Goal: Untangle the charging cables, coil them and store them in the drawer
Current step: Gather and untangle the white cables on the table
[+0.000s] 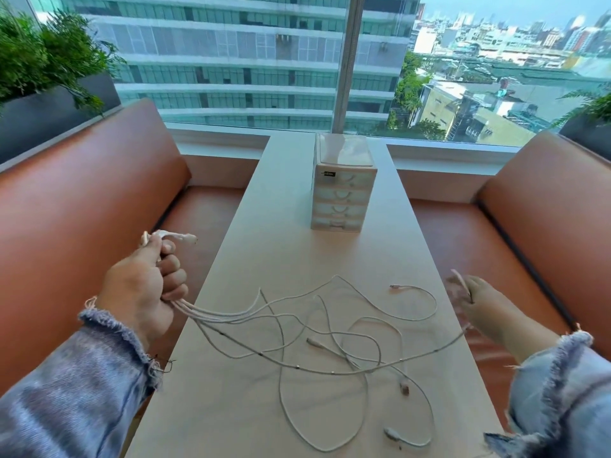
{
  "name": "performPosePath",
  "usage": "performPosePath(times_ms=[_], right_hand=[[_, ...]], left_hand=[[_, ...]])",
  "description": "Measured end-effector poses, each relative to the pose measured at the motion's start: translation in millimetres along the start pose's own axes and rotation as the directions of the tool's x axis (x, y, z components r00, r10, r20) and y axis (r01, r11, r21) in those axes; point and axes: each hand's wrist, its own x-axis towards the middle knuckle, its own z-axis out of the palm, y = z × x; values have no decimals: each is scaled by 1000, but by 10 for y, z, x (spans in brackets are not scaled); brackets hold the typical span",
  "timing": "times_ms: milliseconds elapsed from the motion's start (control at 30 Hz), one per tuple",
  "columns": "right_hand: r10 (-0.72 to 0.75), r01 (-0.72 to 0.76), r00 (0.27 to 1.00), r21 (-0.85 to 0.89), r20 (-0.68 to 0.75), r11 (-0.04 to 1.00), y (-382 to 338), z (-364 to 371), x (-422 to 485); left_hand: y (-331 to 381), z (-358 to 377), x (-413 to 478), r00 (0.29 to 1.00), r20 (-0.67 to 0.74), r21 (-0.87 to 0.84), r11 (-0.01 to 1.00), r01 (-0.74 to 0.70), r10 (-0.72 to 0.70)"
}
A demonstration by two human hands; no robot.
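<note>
Several white charging cables (330,338) lie tangled across the near half of the pale table (251,408). My left hand (145,285), raised beyond the table's left edge, grips a bunch of cable ends in its fist; the plugs stick out above the thumb and the cords trail down to the tangle. My right hand (486,309), blurred at the table's right edge, pinches one cable end, and that cord runs in a long arc back to the left. A small beige drawer unit (340,196) with several shut drawers stands at the far middle of the table.
Brown leather benches (76,206) flank the narrow table on both sides. A large window (231,61) closes off the far end. Dark planters with green plants (43,61) stand behind the left bench and at the far right.
</note>
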Motion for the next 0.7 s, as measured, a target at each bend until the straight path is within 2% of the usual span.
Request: performPosePath(times_ms=[67, 167, 233, 300, 367, 433, 500, 567, 633, 700], right_hand=[[18, -18, 1000, 6, -12, 1000, -88, 30, 36], [102, -108, 993, 92, 60, 990, -218, 102, 29], [84, -91, 992, 70, 98, 993, -340, 193, 12], [-21, 12, 994, 84, 103, 996, -578, 246, -79], [-151, 119, 972, 177, 180, 977, -889, 285, -211], [-289, 208, 905, 269, 311, 940, -1268, 286, -426], [-470, 334, 773, 358, 425, 872, -1645, 284, -661], [-588, 456, 652, 372, 478, 808, -1948, 347, -894], [-640, 554, 600, 328, 479, 765, -2107, 489, -1045], [-631, 593, 584, 264, 510, 761, -2119, 649, -1116]], left_hand=[[-16, 32, -22, 1000, 15, 1, 1000, 14, -14], [-18, 46, -46, 999, 23, -3, 999, 35, -35], [-17, 54, -64, 999, 20, -23, 999, 48, -48], [-21, 64, -71, 998, 26, -56, 997, 57, -55], [-12, 96, -90, 997, 36, -89, 994, 65, -62], [2, 133, -100, 997, 51, -114, 991, 70, -65], [24, 184, -119, 995, 72, -139, 987, 85, -75], [55, 243, -145, 991, 95, -176, 979, 106, -90], [83, 287, -165, 990, 109, -228, 967, 117, -93], [113, 304, -185, 989, 119, -275, 955, 113, -83]])
